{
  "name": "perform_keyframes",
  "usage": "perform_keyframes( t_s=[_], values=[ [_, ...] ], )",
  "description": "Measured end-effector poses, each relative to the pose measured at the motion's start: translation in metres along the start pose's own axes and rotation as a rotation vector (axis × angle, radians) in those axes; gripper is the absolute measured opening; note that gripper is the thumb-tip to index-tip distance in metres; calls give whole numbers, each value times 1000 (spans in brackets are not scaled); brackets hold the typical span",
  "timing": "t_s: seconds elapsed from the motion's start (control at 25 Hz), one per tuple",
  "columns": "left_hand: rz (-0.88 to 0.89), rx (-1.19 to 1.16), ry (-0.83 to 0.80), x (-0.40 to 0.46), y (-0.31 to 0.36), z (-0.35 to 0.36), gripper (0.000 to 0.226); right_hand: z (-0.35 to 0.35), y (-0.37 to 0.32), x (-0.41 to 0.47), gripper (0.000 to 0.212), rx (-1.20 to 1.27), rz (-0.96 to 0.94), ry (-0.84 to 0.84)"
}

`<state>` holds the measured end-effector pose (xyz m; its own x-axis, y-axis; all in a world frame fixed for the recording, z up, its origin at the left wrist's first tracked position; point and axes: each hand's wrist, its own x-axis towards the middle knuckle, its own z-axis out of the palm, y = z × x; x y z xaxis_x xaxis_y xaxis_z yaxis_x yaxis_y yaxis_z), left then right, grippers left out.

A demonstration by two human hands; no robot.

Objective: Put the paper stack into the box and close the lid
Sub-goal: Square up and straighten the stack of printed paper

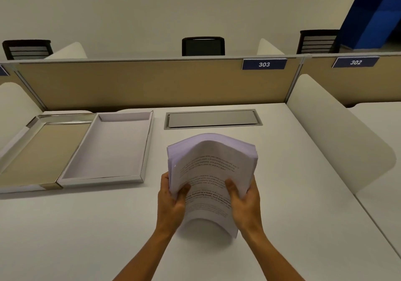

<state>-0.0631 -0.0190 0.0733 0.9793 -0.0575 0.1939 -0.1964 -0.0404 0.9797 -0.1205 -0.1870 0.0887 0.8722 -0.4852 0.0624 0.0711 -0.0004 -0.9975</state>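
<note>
White paper stack [211,172], one, gripped by two hands, left [171,204] and right [245,202], beside one open box [108,148].

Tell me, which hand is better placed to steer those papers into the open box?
Probably the left hand. Both hands grip the paper stack, but the open box lies to the left, on that hand's side. The right hand would likely just follow along.

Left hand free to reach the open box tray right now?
Probably not. The left hand and right hand are both gripping the paper stack. The path to the box looks clear, so the hands likely carry the stack over together.
</note>
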Motion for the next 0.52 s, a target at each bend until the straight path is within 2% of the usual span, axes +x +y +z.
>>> perform_keyframes(
  t_s=[0.28,0.52],
  values=[
    [15,82,-43,-2,-18,-21,58,-15,15,-18,51,-32,-52,-170],
    [52,66,2,-17,-16,-22,51,-18,29,-27,50,-29,-20,-126]
  ],
)
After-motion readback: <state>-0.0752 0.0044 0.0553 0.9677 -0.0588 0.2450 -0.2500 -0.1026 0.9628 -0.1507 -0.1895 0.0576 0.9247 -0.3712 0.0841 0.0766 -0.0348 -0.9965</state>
